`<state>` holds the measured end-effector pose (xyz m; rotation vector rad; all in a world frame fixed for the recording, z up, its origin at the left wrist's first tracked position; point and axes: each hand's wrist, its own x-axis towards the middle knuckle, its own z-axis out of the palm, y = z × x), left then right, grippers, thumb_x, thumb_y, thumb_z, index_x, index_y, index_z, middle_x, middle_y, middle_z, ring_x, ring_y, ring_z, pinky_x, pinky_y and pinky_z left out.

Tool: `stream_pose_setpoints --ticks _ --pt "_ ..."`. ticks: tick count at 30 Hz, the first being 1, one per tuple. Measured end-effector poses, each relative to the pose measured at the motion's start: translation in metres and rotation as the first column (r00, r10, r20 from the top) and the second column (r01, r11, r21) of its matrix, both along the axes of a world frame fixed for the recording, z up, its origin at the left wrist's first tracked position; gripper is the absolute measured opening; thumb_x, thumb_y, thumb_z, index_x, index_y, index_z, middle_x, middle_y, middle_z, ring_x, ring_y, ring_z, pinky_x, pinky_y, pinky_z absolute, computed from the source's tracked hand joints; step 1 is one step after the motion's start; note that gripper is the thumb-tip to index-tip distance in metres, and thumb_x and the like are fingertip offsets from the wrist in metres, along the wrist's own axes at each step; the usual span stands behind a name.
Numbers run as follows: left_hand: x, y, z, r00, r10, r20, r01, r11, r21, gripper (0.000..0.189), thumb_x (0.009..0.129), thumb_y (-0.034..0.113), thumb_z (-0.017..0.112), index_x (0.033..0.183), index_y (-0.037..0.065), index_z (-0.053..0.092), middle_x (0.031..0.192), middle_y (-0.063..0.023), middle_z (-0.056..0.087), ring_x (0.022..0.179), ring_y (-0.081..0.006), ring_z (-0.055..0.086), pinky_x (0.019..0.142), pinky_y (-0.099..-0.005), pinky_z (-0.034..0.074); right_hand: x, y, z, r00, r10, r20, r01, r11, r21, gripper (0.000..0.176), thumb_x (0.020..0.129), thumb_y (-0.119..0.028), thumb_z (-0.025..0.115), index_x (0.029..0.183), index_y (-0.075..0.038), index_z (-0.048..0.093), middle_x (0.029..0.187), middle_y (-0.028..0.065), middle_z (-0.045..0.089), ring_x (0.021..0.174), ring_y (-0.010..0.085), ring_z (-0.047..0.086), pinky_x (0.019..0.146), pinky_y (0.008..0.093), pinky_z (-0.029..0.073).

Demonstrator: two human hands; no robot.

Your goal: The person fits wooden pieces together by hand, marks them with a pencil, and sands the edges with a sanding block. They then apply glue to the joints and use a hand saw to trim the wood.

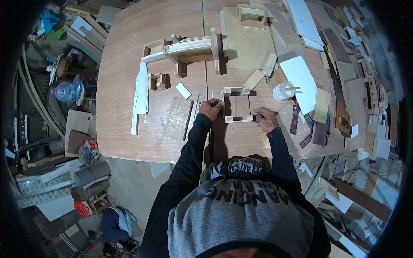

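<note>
The small wooden frame (238,106) lies between the hands: left hand (211,108) fingers clasp its left corner, right hand (266,118) fingers touch its right, grip unclear.

Dark capitals are printed on the grey hood (241,215) and are seen upside down. Roughly "MANCINE" can be made out, and the rest is cut off. Just above the hood, pale letters are carried on a dark band (241,167), too blurred to be read.
</note>
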<state>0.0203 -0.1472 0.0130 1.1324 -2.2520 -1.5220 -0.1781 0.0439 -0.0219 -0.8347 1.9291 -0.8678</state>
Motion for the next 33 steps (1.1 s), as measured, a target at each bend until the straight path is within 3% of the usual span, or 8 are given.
stream_pose_setpoints --ticks 8,9,10,13,15,21,26,33 --pt "-0.003 -0.009 -0.046 0.997 0.081 0.007 -0.081 0.994 0.074 0.02 0.074 0.021 0.07 0.081 0.003 0.067 0.068 -0.0061 0.063 0.066 -0.0121 0.056 0.063 -0.028 0.045 -0.011 0.0 -0.032 0.999 0.041 0.017 -0.037 0.985 -0.171 0.025 0.082 -0.003 0.052 0.106 -0.006 0.06 0.101 0.0084 0.062 0.091 0.0182 0.061 0.061 0.03 0.056" --pt "-0.002 -0.004 -0.017 0.985 0.172 0.015 -0.171 0.962 0.214 0.022 0.072 0.024 0.071 0.08 0.004 0.067 0.068 -0.0065 0.064 0.066 -0.013 0.057 0.064 -0.0281 0.046 -0.018 0.003 -0.053 0.957 0.148 -0.248 -0.18 0.978 -0.108 0.024 0.082 -0.004 0.053 0.105 -0.006 0.06 0.101 0.0068 0.062 0.092 0.0173 0.06 0.062 0.03 0.055" --pt "-0.001 -0.003 -0.022 0.982 0.189 0.01 -0.187 0.958 0.218 0.022 0.072 0.024 0.071 0.08 0.004 0.067 0.068 -0.0065 0.064 0.066 -0.013 0.057 0.064 -0.0281 0.046 -0.019 0.002 -0.057 0.953 0.166 -0.253 -0.198 0.975 -0.104 0.024 0.082 -0.004 0.053 0.105 -0.006 0.06 0.101 0.0068 0.062 0.092 0.0173 0.06 0.062 0.03 0.055" --pt "-0.002 -0.002 -0.03 0.982 0.189 -0.021 -0.179 0.957 0.227 0.024 0.073 0.027 0.071 0.081 0.004 0.068 0.069 -0.0074 0.064 0.065 -0.0137 0.058 0.065 -0.0287 0.046 -0.018 -0.001 -0.042 0.964 -0.052 0.262 0.087 0.989 -0.123 0.026 0.081 -0.003 0.055 0.106 -0.007 0.06 0.1 0.0059 0.062 0.092 0.0166 0.06 0.063 0.0314 0.055" --pt "-0.002 -0.002 -0.026 0.982 0.189 -0.01 -0.182 0.957 0.228 0.024 0.073 0.026 0.071 0.08 0.004 0.067 0.069 -0.0075 0.064 0.065 -0.0138 0.057 0.064 -0.0289 0.046 0.0 -0.013 0.017 0.984 -0.045 0.17 0.037 0.998 0.049 0.028 0.08 -0.003 0.055 0.107 -0.007 0.06 0.101 0.0048 0.063 0.094 0.0168 0.06 0.066 0.0333 0.055" --pt "-0.002 -0.001 -0.021 0.984 0.177 0.022 -0.176 0.949 0.261 0.024 0.073 0.026 0.071 0.08 0.004 0.067 0.068 -0.0077 0.064 0.064 -0.0146 0.056 0.063 -0.0296 0.045 0.003 -0.014 0.024 0.989 -0.031 0.143 0.029 0.999 0.015 0.03 0.08 0.0 0.052 0.108 -0.007 0.059 0.104 0.0053 0.062 0.097 0.0177 0.059 0.07 0.0344 0.054" --pt "-0.002 0.0 -0.015 0.984 0.175 0.016 -0.173 0.951 0.256 0.023 0.074 0.025 0.07 0.078 0.003 0.066 0.068 -0.0071 0.063 0.064 -0.0145 0.056 0.064 -0.0296 0.045 -0.023 -0.002 -0.065 0.977 0.102 -0.189 -0.115 0.992 -0.06 0.032 0.079 0.003 0.049 0.108 -0.007 0.059 0.106 0.0052 0.061 0.098 0.0173 0.058 0.07 0.0346 0.054" --pt "-0.001 0.002 -0.026 0.982 0.186 -0.028 -0.174 0.956 0.238 0.022 0.074 0.024 0.07 0.078 0.003 0.066 0.069 -0.0074 0.064 0.066 -0.0145 0.057 0.065 -0.0297 0.045 -0.022 -0.003 -0.059 0.986 0.073 -0.152 -0.078 0.997 -0.026 0.031 0.081 0.001 0.05 0.108 -0.01 0.06 0.106 0.0049 0.061 0.101 0.016 0.057 0.069 0.0329 0.054"
